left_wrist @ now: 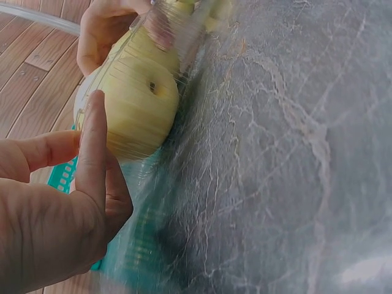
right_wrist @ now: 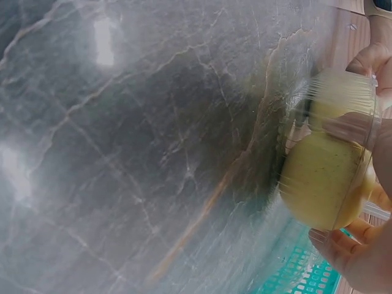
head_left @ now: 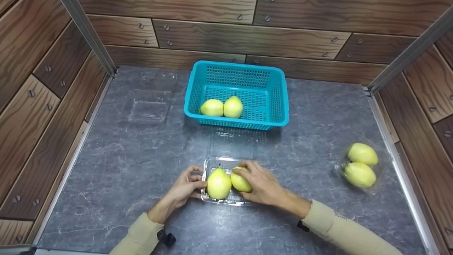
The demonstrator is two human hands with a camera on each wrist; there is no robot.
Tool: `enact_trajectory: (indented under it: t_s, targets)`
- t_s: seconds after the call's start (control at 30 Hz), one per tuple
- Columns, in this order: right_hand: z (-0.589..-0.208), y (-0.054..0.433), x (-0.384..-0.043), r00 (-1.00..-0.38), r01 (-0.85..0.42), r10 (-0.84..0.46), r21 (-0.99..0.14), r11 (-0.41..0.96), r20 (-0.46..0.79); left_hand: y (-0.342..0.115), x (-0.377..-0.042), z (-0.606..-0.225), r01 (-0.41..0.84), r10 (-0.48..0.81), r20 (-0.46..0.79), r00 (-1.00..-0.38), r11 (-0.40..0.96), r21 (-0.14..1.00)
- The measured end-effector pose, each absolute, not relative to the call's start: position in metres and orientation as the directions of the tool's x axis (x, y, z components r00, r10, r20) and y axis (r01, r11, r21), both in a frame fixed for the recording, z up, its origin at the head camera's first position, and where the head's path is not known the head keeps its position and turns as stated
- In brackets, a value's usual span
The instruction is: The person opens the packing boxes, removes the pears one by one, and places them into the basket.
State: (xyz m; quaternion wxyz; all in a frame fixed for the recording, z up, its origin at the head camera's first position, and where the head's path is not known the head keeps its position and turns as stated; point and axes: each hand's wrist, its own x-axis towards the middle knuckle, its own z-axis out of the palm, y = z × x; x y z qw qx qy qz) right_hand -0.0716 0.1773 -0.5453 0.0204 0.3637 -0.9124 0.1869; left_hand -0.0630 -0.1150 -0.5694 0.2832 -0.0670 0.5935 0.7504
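Observation:
A clear plastic clamshell container (head_left: 230, 203) stands on the table in front of me, its lid (head_left: 231, 146) folded back towards the basket. One yellow-green pear (head_left: 219, 185) sits in its left half, stem pointing away. My left hand (head_left: 182, 188) pinches the container's left rim between thumb and fingers; the left wrist view shows this pear (left_wrist: 131, 110) through the clear wall. In the right half, my right hand (head_left: 263, 185) grips a second pear (head_left: 241, 180), its fingers curled over the top. The right wrist view shows that pear (right_wrist: 320, 184) behind the container wall, beside the fingers.
Beyond the lid, a turquoise basket (head_left: 236, 122) holds two pears (head_left: 233, 107). At the right, a clear container with two more pears (head_left: 360, 175) lies near the metal edge. Another clear container (head_left: 149, 110) rests at the back left. Wood-patterned walls surround the table.

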Motion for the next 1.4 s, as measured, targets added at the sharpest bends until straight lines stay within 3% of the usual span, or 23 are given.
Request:
enact_trajectory:
  t_s: [0.4,0.87,1.4]
  targets:
    - [-0.546,0.182,-0.073,-0.683,-0.729,-0.681,-0.303,0.613,0.265,-0.114,-0.062,-0.570,-0.499,0.347,-0.427,-0.835,-0.152,0.853]
    - [-0.504,0.183,-0.094,-0.635,-0.772,-0.658,-0.319,0.550,0.404,-0.115,-0.061,-0.569,-0.501,0.348,-0.429,-0.833,-0.148,0.853]
    - [-0.464,0.190,-0.153,-0.691,-0.722,-0.612,-0.345,0.599,0.385,-0.114,-0.062,-0.568,-0.502,0.343,-0.431,-0.835,-0.153,0.851]
